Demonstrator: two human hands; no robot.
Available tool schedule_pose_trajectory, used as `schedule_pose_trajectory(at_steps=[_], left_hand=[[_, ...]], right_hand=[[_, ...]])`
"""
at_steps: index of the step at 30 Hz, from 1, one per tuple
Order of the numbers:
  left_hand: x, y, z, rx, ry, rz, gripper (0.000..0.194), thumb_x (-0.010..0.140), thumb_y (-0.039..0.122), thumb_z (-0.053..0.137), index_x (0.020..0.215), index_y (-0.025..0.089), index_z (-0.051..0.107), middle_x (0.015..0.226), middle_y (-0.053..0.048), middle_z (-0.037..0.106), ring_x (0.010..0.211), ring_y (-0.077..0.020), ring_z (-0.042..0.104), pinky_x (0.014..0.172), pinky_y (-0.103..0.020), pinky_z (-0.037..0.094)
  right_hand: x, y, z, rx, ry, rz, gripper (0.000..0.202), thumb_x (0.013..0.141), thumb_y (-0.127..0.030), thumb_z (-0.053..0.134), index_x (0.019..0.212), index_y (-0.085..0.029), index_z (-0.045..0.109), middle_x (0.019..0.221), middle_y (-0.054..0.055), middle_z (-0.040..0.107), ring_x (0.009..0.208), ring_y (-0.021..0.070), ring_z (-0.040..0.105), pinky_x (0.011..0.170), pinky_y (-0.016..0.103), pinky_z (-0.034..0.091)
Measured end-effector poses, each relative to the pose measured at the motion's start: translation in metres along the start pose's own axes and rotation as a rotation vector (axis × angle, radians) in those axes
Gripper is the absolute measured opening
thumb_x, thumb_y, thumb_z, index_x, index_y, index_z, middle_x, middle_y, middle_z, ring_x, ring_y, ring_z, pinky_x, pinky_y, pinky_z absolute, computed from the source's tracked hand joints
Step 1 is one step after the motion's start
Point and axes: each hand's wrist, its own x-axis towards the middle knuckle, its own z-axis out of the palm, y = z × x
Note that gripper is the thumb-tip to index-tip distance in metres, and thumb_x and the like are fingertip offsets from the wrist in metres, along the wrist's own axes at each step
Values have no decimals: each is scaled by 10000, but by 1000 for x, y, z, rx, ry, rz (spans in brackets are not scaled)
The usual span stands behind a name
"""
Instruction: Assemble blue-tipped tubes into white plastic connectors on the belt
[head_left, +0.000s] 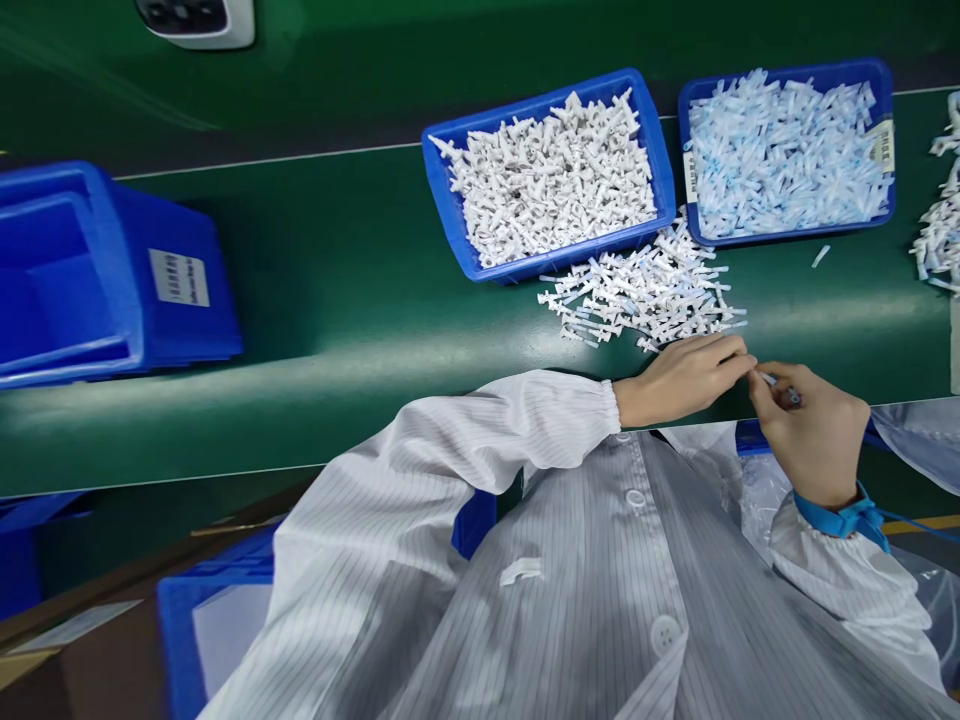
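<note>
My left hand [686,380] is closed in a pinch at the front of the green worktable, its fingertips meeting those of my right hand. Whatever lies between the left fingertips is hidden. My right hand [817,425], with a blue strap at the wrist, curls around a small plastic fitting [793,396]; pale and clear ends show between thumb and fingers. Just beyond my left hand spreads a loose pile of white fittings with pale blue tubes [652,290]. Behind it are a blue bin [431,185] of white plastic fittings and another blue bin [892,75] of pale blue translucent tubes.
Blue stacked bins [176,270] with a label stand at the left. One loose tube [820,256] lies before the right-hand bin. More white fittings [941,230] are heaped at the right edge. A white-and-black device [199,20] sits at the top left.
</note>
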Motion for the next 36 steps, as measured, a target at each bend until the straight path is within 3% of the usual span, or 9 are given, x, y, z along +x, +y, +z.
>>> schedule_pose_trajectory(at_steps=[5,11,20,27,36], left_hand=[[0,-3,-1,-123,-36,-81,264,1059,209,347,1169,124,571,1085,-88,628,938,-147,623,804,-269,526],[0,-6,-3,-194,-87,-109,274,1049,193,320,1015,139,587,1050,-97,605,902,-146,602,789,-272,509],[-2,-9,1,-228,-48,-98,294,1055,193,310,969,133,585,1003,-89,614,877,-135,591,761,-253,506],[-2,-9,6,-212,0,-117,238,1049,192,367,971,130,583,995,-75,625,871,-141,617,727,-250,508],[-1,-6,3,-130,11,-161,212,1020,149,414,870,134,563,922,-68,614,788,-151,599,638,-274,459]], right_hand=[[4,6,1,38,-32,13,288,983,-394,574,842,-187,715,556,2,578,499,156,562,510,277,386],[5,10,4,71,-111,-55,221,978,-319,573,858,-194,711,593,11,588,526,166,565,534,296,394],[14,8,-1,30,-204,-150,268,995,-274,495,795,-214,663,609,32,575,560,178,546,529,310,366],[21,7,1,-54,-287,-192,318,969,-212,457,659,-200,526,615,56,557,537,165,506,509,304,300],[31,5,1,-92,-368,-195,221,896,-144,499,690,-193,561,622,61,567,550,185,518,521,312,273]])
